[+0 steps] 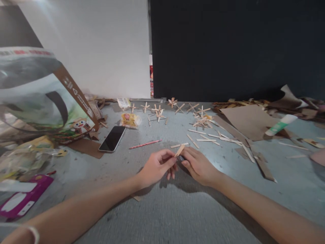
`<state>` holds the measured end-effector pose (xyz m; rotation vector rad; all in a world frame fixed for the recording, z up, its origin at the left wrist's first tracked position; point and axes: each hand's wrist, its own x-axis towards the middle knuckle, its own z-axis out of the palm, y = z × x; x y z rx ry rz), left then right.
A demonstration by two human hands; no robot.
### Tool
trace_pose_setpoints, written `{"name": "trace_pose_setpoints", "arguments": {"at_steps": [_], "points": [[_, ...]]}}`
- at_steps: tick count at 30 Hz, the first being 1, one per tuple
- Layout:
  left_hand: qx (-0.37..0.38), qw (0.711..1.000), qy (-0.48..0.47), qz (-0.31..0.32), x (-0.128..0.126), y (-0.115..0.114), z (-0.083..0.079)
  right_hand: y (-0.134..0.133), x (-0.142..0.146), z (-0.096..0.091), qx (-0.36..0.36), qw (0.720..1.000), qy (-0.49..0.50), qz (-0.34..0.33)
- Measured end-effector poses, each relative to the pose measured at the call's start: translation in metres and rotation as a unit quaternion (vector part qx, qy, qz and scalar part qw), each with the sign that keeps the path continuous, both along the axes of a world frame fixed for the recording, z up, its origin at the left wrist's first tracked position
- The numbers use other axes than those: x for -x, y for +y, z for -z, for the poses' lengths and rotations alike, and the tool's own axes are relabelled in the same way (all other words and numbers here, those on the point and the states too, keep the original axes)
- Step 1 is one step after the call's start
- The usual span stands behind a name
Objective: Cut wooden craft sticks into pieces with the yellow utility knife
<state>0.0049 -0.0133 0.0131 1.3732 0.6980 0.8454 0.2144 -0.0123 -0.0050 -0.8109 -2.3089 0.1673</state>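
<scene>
Between my hands, above the grey table, is a short wooden craft stick (180, 150), tilted up and away from me. My left hand (158, 167) pinches its near end between thumb and fingers, the other fingers curling below. Closed around the stick's right side is my right hand (199, 166); its fingertips are partly hidden. Just beyond my fingers another craft stick (175, 146) lies on the table. More loose sticks (206, 140) are scattered to the right. Farther back stand several crossed-stick pieces (157, 111), with a heap of sticks (203, 122) beside them.
A red-and-white pencil (145, 144) and a phone (112, 139) lie left of centre. A printed bag (73, 108) and a purple plastic item (25, 196) are at far left. Right are cardboard (250, 120), a glue stick (281, 125) and part of another person's hand (318, 157).
</scene>
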Motion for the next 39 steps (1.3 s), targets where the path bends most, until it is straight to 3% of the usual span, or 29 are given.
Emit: {"name": "trace_pose_setpoints", "arguments": {"at_steps": [10, 19, 29, 39], "points": [[-0.007, 0.999, 0.031, 0.009, 0.001, 0.004, 0.003, 0.003, 0.0, 0.0, 0.002, 1.0, 0.02, -0.011], [-0.041, 0.992, 0.106, 0.054, 0.002, 0.011, 0.004, 0.003, 0.002, 0.0, -0.024, 1.0, -0.01, 0.002], [-0.037, 0.993, 0.097, 0.055, 0.002, 0.008, -0.001, 0.003, 0.002, -0.002, -0.019, 1.0, -0.01, 0.01], [-0.041, 0.993, 0.083, 0.071, 0.002, 0.007, -0.003, 0.004, -0.001, -0.007, -0.017, 0.999, -0.033, -0.029]]}}
